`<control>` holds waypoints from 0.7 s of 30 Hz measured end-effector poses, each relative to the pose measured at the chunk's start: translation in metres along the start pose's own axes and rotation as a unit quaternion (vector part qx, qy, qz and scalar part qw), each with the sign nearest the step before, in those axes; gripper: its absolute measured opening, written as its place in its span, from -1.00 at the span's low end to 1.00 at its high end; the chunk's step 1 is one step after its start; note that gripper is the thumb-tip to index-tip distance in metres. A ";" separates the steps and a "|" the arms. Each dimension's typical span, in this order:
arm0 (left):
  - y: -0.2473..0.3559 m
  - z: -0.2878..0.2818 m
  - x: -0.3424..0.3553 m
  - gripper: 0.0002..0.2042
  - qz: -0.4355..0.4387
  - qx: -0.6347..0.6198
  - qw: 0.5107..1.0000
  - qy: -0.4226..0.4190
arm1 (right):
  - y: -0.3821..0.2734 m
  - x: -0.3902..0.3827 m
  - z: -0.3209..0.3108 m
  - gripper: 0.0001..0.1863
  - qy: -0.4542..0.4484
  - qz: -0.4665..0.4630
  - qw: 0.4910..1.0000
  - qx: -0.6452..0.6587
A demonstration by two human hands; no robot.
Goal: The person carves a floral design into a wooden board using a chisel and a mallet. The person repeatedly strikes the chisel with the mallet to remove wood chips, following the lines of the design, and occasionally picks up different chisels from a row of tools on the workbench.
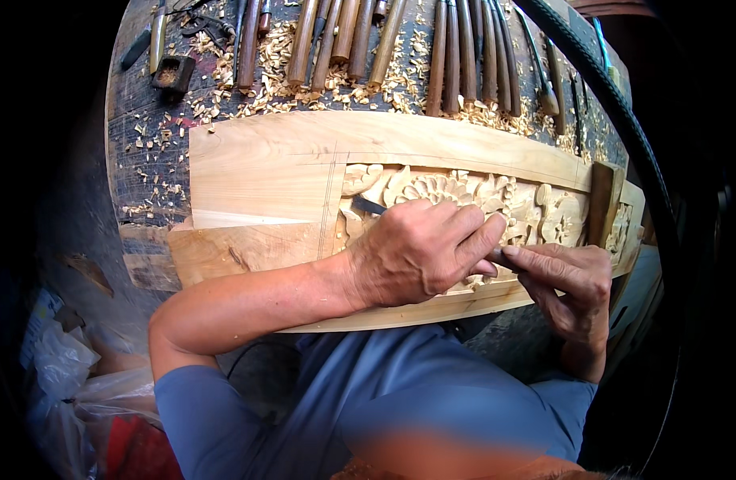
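A long pale wooden board (264, 180) lies in front of me, with flowers and leaves carved in relief (436, 190) inside a recessed panel. My left hand (424, 244) is closed around a carving chisel, whose dark blade (370, 206) sticks out to the left over the carving, near a rounded leaf. At the chisel's other end, my right hand (564, 280) grips with thumb and fingers, just right of my left hand. Most of the tool is hidden by my hands. Pencil lines cross the board left of the panel.
Several wooden-handled carving tools (472, 60) lie along the far side of the scarred bench (148, 172), among wood shavings (264, 76). A small dark box (174, 76) sits far left. A wooden block (606, 204) crosses the board's right end. A black cable (616, 96) arcs down the right.
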State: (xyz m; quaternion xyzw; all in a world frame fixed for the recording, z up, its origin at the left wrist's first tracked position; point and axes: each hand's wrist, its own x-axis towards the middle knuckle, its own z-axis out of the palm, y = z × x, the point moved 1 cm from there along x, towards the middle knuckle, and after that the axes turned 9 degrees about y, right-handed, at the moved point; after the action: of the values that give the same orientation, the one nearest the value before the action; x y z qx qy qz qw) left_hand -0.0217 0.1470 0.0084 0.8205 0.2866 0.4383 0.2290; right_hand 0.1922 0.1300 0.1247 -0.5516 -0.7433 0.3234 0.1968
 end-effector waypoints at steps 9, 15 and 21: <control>-0.003 0.003 0.004 -0.63 0.007 -0.043 0.999 0.020 | -0.015 0.004 -0.009 -0.63 0.006 0.010 1.000 0.004; -0.002 0.001 0.005 -0.68 -0.002 -0.046 0.999 0.015 | -0.017 0.007 -0.007 -0.63 0.004 0.013 1.000 -0.003; -0.003 -0.002 0.009 -0.70 -0.010 -0.045 0.999 -0.002 | -0.014 0.009 -0.008 -0.62 0.003 0.001 1.000 -0.014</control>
State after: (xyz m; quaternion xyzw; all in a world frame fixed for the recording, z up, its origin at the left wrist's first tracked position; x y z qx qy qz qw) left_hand -0.0203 0.1554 0.0134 0.8073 0.2746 0.4467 0.2709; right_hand 0.1851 0.1377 0.1398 -0.5559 -0.7467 0.3111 0.1913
